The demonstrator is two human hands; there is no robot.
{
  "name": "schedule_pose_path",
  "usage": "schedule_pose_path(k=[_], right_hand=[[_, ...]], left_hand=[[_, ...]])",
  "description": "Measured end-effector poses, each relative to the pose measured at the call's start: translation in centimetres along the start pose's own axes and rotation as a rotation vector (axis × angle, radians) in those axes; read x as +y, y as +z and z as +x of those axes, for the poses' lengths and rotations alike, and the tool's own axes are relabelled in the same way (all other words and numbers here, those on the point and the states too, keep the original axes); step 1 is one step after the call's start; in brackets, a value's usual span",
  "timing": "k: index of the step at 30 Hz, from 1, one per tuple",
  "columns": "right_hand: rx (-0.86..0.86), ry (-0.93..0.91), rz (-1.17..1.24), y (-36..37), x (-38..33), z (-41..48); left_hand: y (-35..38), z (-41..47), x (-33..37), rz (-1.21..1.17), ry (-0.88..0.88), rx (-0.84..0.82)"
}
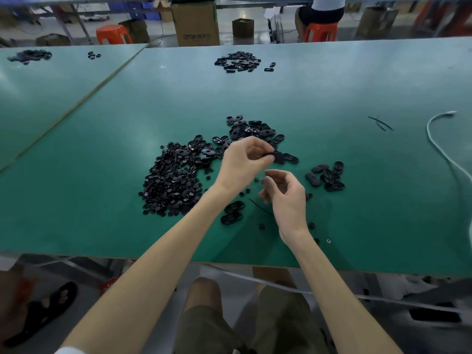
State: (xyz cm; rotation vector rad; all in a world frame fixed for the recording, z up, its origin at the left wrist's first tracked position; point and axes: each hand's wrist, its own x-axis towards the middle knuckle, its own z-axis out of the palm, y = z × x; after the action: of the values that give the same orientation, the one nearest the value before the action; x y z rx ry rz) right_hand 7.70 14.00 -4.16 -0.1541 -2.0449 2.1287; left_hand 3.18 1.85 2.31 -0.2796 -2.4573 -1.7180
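Note:
My left hand (pixel 242 162) is raised over the green table (pixel 102 175) and pinches a small black plastic part (pixel 279 157) between thumb and fingertips. My right hand (pixel 286 195) hovers just below it, fingers loosely curled; I see nothing in it. A big heap of small black round parts (pixel 171 182) lies to the left of my hands. Black oval shells (pixel 252 130) are piled behind them. A smaller group of oval pieces (pixel 328 176) lies to the right. Two oval pieces (pixel 232 212) sit under my left forearm.
Another pile of black parts (pixel 238 62) lies far across the table, one more (pixel 29 56) at the far left. A white cable (pixel 441 146) curves along the right side. A black tie (pixel 380 123) lies near it. Cardboard boxes (pixel 195 24), orange stools and a seated person are beyond.

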Motion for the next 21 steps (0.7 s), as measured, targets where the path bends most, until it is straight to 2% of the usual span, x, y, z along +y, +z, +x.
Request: schedule_pose_path(k=[3, 6, 8, 10, 12, 13, 15, 17, 18, 21], right_hand=[[-0.028, -0.008, -0.015, 0.2, -0.3, 0.1], [-0.028, 0.024, -0.16, 0.0, -0.6, 0.0], [-0.038, -0.019, -0.209, -0.2, -1.1, -0.5], [0.014, -0.045, 0.058, 0.0, -1.7, -1.0], [0.001, 0.081, 0.42, -0.3, -1.9, -0.8], [-0.011, 0.14, 0.495, -0.1, -1.8, -0.6], [-0.064, 0.158, 0.356, 0.3, -1.7, -0.7], [-0.046, 0.035, 0.035, 0.5, -1.1, -0.5], [-0.048, -0.011, -0.028, 0.4, -0.9, -0.4], [-0.031, -0.033, -0.066, 0.1, -0.8, -0.4]], left_hand=[[2.8, 1.3, 1.9, 0.011, -0.02, -0.106], [6.1, 2.1, 2.9, 0.069, -0.011, -0.219], [7.7, 2.3, 3.0, 0.116, -0.011, -0.279], [8.6, 2.4, 2.8, 0.164, -0.001, -0.313], [8.9, 2.2, 2.6, 0.216, 0.021, -0.339], [8.7, 2.1, 2.5, 0.233, 0.038, -0.337], [7.9, 2.0, 2.1, 0.177, 0.035, -0.253], [6.4, 2.2, 1.4, 0.059, -0.022, -0.107], [5.7, 2.3, 1.1, 0.053, -0.039, -0.05], [3.5, 2.8, -0.4, 0.254, -0.044, 0.046]])
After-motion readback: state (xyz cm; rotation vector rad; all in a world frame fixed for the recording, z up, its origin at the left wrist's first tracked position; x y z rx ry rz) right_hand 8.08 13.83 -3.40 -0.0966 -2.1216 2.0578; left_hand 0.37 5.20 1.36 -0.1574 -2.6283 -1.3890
